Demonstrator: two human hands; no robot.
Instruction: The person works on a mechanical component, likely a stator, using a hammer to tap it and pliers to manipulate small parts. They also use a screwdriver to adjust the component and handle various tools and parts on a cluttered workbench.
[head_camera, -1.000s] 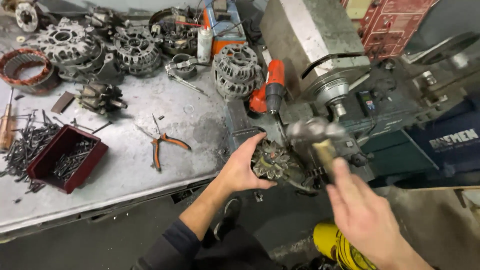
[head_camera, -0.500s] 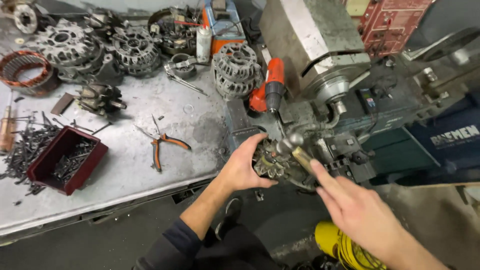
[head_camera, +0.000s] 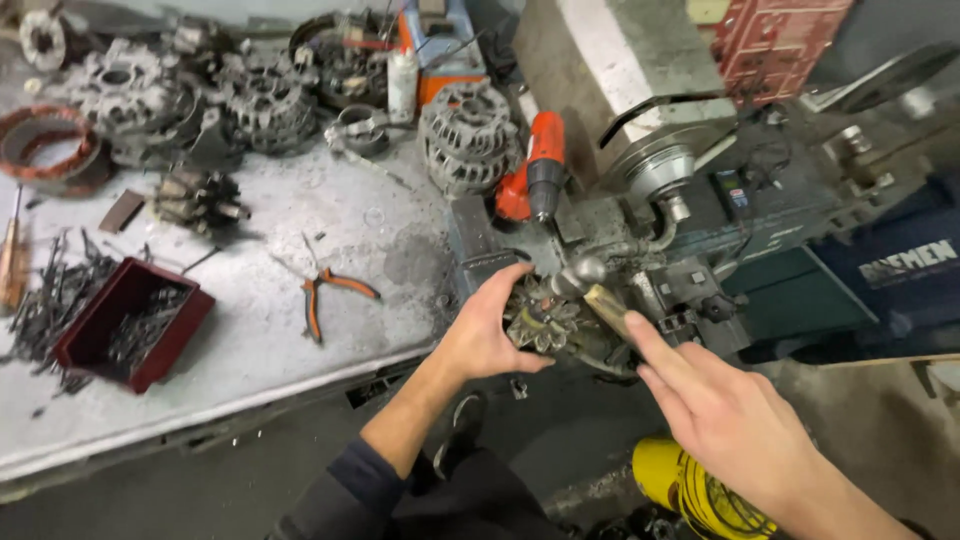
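My left hand (head_camera: 487, 328) grips a dirty metal alternator rotor (head_camera: 541, 318) held at the edge of the bench, beside a grey bench vise (head_camera: 480, 250). My right hand (head_camera: 728, 418) holds a hammer by its wooden handle (head_camera: 608, 308). The steel hammer head (head_camera: 580, 272) rests on top of the rotor. My index finger stretches along the handle.
A grey workbench (head_camera: 250, 340) carries orange-handled pliers (head_camera: 322, 297), a dark red tray of screws (head_camera: 130, 322), several alternator housings (head_camera: 468, 135) and an orange drill (head_camera: 540, 175). A lathe-like machine (head_camera: 680, 170) stands to the right. A yellow canister (head_camera: 690, 490) lies on the floor.
The hammer has come down from a raised position onto the rotor. My right hand moved lower with it. My left hand kept its grip.
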